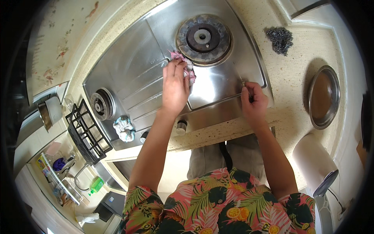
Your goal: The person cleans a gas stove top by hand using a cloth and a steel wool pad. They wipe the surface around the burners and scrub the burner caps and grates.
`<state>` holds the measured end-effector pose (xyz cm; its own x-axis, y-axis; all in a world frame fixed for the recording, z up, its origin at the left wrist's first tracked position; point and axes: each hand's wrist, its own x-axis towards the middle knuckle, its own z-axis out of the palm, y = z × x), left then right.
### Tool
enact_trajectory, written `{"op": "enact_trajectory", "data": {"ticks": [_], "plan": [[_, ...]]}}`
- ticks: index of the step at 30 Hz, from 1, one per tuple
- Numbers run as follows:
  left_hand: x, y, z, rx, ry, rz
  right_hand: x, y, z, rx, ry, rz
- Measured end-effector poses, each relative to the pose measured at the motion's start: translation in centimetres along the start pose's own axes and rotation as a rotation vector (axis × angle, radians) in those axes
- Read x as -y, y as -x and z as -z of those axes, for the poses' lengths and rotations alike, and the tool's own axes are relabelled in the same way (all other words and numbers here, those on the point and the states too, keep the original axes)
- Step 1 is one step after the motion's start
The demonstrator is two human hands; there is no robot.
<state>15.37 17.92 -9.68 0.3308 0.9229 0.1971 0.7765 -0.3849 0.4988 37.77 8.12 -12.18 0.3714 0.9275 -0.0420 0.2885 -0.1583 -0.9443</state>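
Observation:
In my left hand (176, 84) is a crumpled pink-and-white cloth (190, 76), pressed on the stainless steel gas hob (125, 82) by the near left edge of the large burner (203, 39). My right hand (254, 99) is at the hob's right front, thumb and forefinger pinched on a small part (243, 84), too small to name. A smaller burner (100, 104) sits at the hob's left end. Near it lies a crumpled white-and-teal cloth (124, 129). Control knobs (181, 127) stand along the front panel; neither burner has a pan support over it.
Black pan supports (87, 131) lie left of the hob, near a tap (79, 178) and a green bottle (97, 185). On the right counter are a steel wool scourer (279, 40), a metal bowl of brownish liquid (324, 98) and a white cylindrical object (314, 163).

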Motion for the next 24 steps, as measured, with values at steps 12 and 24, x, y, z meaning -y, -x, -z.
{"op": "enact_trajectory", "data": {"ticks": [12, 24], "plan": [[-5.1, 2.5, -1.1, 0.190, 0.166, -0.063, -0.5, -0.9, 0.5, 0.036, -0.323, -0.157], [-4.9, 4.9, 3.8, 0.072, 1.881, 0.589, 1.5, -2.7, 9.0, -0.254, 0.287, 0.107]]}}
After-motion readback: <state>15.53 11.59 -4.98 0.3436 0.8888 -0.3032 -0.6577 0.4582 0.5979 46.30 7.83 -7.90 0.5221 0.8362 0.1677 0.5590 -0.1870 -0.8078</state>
